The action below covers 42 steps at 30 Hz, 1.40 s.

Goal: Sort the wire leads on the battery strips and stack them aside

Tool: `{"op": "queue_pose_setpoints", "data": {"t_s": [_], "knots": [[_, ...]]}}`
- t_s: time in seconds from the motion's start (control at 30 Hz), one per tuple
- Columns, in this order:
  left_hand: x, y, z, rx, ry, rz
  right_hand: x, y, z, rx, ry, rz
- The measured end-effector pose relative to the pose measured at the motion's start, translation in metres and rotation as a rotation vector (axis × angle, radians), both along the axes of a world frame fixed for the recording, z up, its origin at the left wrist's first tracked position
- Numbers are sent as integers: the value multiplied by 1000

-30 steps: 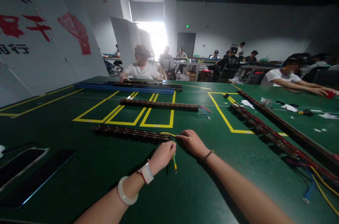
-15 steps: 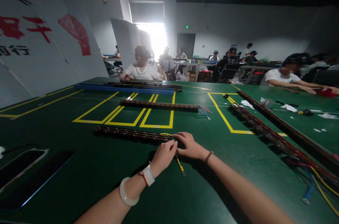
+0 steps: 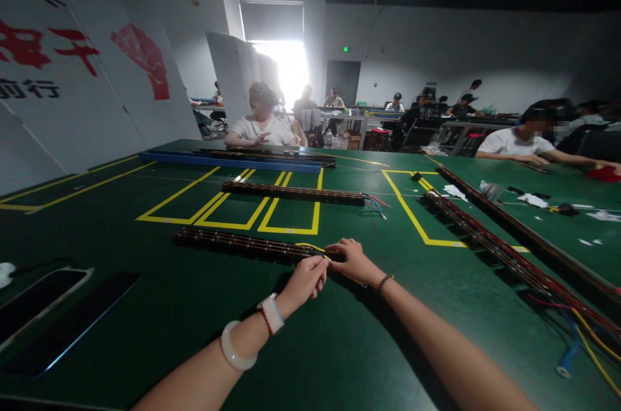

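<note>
Swung rightward, a metal ring terminal (image 3: 363,285) showed beneath the right hand (image 3: 353,263), grip unclear; the left hand (image 3: 306,278) pinched thin yellow plastic-coated wire (image 3: 326,258) by the long copper-striped black bar (image 3: 237,243), inside the far edge of the desk (image 3: 301,359). Likely light, limp, best held near its tip.

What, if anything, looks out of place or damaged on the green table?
White scraps lie strewn on the right side, perhaps litter. A wired strip runs aslant over the edge of a yellow outline, not squarely within it. No spill or damage shows around the left hand or right hand.
</note>
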<state>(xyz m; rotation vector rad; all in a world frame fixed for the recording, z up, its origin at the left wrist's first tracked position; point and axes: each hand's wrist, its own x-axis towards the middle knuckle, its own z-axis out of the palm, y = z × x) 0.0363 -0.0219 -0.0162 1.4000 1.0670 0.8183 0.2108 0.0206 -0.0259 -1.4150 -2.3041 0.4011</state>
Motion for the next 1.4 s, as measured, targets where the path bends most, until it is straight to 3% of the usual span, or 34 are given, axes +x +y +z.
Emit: {"op": "queue_pose_setpoints", "data": {"t_s": [0.33,0.53,0.83,0.97,1.2,1.4], "knots": [[-1,0,3,-58,-22,-37,0,9,-4,-46,46,-44],[-1,-1,0,-149,-131,-103,-2,11,-2,-232,280,31],[-1,1,-3,-365,-346,-107,-7,4,9,-130,218,55],[0,3,-5,-466,-402,-95,-13,-8,20,43,44,31],[2,8,-8,-517,-486,9,-31,-30,33,303,-503,123],[3,11,-15,-534,-500,121,-45,-45,30,381,-621,132]]}}
